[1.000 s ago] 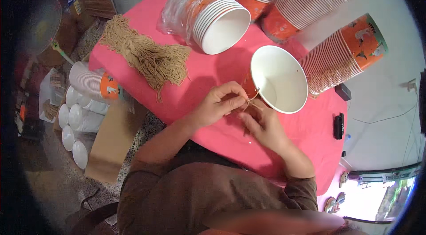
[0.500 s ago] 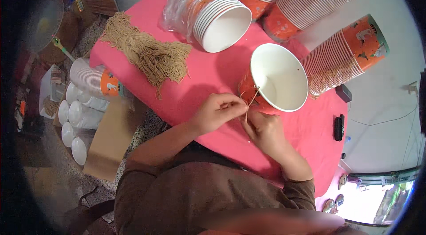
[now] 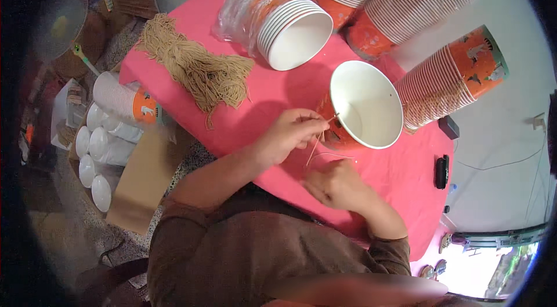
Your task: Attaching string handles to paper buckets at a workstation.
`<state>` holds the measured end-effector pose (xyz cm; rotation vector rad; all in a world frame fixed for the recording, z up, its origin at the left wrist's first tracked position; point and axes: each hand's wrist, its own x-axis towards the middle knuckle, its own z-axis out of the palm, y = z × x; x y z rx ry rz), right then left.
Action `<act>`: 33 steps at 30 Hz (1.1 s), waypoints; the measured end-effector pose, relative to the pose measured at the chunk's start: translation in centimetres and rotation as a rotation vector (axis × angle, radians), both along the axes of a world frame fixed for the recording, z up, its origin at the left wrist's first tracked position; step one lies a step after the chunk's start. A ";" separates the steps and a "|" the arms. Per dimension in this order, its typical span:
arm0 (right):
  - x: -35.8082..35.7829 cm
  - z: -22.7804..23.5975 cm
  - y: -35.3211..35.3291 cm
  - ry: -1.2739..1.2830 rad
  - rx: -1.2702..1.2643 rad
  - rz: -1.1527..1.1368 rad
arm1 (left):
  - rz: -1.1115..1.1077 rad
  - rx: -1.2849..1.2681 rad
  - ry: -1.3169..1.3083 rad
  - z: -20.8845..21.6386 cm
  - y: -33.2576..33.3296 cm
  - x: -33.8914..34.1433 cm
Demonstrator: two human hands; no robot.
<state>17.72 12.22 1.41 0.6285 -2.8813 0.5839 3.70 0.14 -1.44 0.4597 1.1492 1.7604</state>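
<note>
A paper bucket (image 3: 374,104), white inside and orange printed outside, lies tilted on the pink-covered table with its mouth turned right and toward me. A thin tan cord (image 3: 332,154) passes through a small hole near its rim. My left hand (image 3: 293,134) is closed in a pinch on the cord, right beside that hole. Lower and to the right, my right hand (image 3: 336,185) is closed at the cord's lower part, knuckles up, its fingertips partly hidden. Between the hands the cord hangs in a loose loop. Farther left lies a bundle of tan cords (image 3: 200,69).
Nested buckets in clear plastic (image 3: 299,34) lie behind, with taller stacks (image 3: 406,11) farther back. A corded bucket stack (image 3: 447,78) leans at the right, near a black object (image 3: 442,172). Left of the table (image 3: 278,98), an open carton (image 3: 142,182) holds white cups (image 3: 101,191).
My right hand has moved down and left, away from the bucket, and the cord now hangs in a wider loop. My left hand stays pinched near the hole.
</note>
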 end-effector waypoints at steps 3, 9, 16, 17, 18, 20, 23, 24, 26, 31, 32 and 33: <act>0.4 -0.2 -1.5 -0.094 0.017 0.145 | 0.013 0.003 0.102 0.4 0.4 -0.6; 0.6 -2.3 -2.8 -0.008 -0.149 0.354 | -0.017 0.022 0.238 2.3 0.8 -0.7; -0.2 -4.1 -2.9 0.043 -0.005 0.310 | 0.047 0.103 0.305 1.1 2.2 -0.6; -0.3 -4.4 -2.9 0.048 -0.012 0.310 | 0.045 0.103 0.304 0.9 2.3 -0.6; -0.2 -4.5 -2.9 0.059 -0.017 0.307 | 0.062 0.078 0.387 1.1 2.4 -0.4; -0.1 -4.1 -2.8 0.074 0.002 0.305 | 0.074 0.054 0.476 1.3 2.9 -0.2; -0.3 -3.0 -3.0 0.088 -0.029 0.299 | 0.152 0.131 0.545 -0.1 4.1 -1.2; -0.3 -2.2 -3.2 0.095 -0.079 0.290 | 0.162 0.155 0.536 -0.7 4.6 -2.0; 0.0 -0.3 -3.0 0.062 -0.161 0.246 | 0.212 0.212 0.576 -0.7 5.4 -3.3; 1.8 3.9 0.3 -0.184 -0.667 0.068 | 0.377 0.104 0.687 -2.4 3.3 -4.1; 2.1 5.0 0.9 -0.131 -0.718 0.042 | 0.418 0.113 0.876 -3.7 2.7 -3.4; 2.4 5.7 1.6 -0.079 -0.768 0.012 | 0.390 0.165 1.091 -4.0 2.1 -2.2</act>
